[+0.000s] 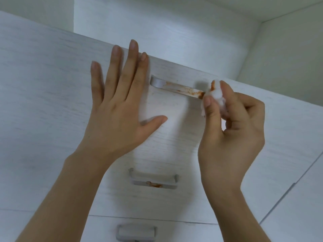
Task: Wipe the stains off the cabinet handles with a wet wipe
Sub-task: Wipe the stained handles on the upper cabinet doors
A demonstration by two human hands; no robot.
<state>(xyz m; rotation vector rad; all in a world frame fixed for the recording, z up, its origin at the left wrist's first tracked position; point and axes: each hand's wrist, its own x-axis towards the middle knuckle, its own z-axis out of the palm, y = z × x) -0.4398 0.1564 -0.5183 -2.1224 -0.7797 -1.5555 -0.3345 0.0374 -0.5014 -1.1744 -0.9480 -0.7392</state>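
A grey top handle point(176, 89) on the white cabinet front point(43, 84) carries orange-red smears along its right half. My right hand point(232, 130) pinches a crumpled white wet wipe point(215, 95), stained orange, against the handle's right end. My left hand point(118, 105) lies flat on the drawer front just left of the handle, fingers spread. Lower down, a middle handle point(153, 179) shows an orange stain on its underside. A bottom handle point(136, 233) looks free of stains.
The cabinet top edge point(174, 62) runs diagonally behind the hands, with a white wall recess point(157, 23) above it. A seam between drawers point(152, 220) crosses below the middle handle. Another panel point(297, 206) adjoins at the right.
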